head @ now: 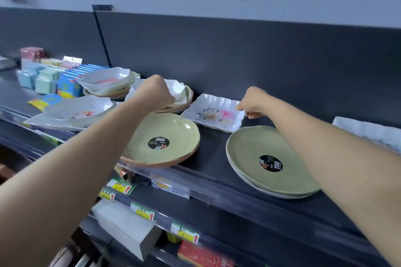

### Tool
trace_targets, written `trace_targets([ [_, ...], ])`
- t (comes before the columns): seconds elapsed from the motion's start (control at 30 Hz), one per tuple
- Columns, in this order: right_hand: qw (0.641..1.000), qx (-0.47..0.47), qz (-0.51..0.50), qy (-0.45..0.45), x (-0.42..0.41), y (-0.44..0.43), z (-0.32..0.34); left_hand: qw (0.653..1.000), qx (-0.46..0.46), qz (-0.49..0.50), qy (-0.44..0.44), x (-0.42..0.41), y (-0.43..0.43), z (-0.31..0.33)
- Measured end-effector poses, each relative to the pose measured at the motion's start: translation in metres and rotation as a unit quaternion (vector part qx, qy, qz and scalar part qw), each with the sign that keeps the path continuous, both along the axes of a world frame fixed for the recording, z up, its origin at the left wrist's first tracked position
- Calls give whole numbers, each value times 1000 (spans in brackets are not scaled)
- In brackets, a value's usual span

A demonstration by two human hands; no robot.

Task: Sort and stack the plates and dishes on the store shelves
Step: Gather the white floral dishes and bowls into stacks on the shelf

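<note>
The right grip [252, 102] is pinching the far edge of the square white flower-printed plastic plate [213, 114], which is lying at the back of the dark store shelf [217, 151]. The left grip [155, 91] is curling round the white wavy-edged dish [179, 91] topping a beige bowl stack [184, 104]. Lifting each one level and clear of its neighbours seems wisest. Every dish is lying empty, and the green round plates [249, 147] are carrying only black stickers [270, 163].

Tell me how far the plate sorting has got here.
Done: green plates stacked front right, green bowls stacked centre. In hand: the right hand pinches the square floral dish; the left hand grips a white dish atop a mixed pile. To do: leaf-shaped white dishes at far left and that mixed pile look unsorted.
</note>
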State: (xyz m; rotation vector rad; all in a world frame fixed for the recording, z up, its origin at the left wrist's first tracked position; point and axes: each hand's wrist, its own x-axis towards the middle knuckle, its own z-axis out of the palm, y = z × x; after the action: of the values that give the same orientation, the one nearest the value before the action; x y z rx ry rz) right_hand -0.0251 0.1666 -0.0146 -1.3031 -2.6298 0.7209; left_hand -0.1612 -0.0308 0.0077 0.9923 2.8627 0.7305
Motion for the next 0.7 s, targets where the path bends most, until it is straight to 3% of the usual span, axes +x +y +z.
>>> trace_targets([
  [0.23, 988, 43, -48, -137, -29, -4, -18, 994, -2, 105, 24, -55, -33, -20],
  [0.4, 976, 3, -88, -197, -38, 1, -23, 991, 26, 124, 29, -75, -34, -24],
  [0.7, 989, -32, -143, -26, -37, 14, -17, 992, 22, 120, -2, -93, -22, -29],
])
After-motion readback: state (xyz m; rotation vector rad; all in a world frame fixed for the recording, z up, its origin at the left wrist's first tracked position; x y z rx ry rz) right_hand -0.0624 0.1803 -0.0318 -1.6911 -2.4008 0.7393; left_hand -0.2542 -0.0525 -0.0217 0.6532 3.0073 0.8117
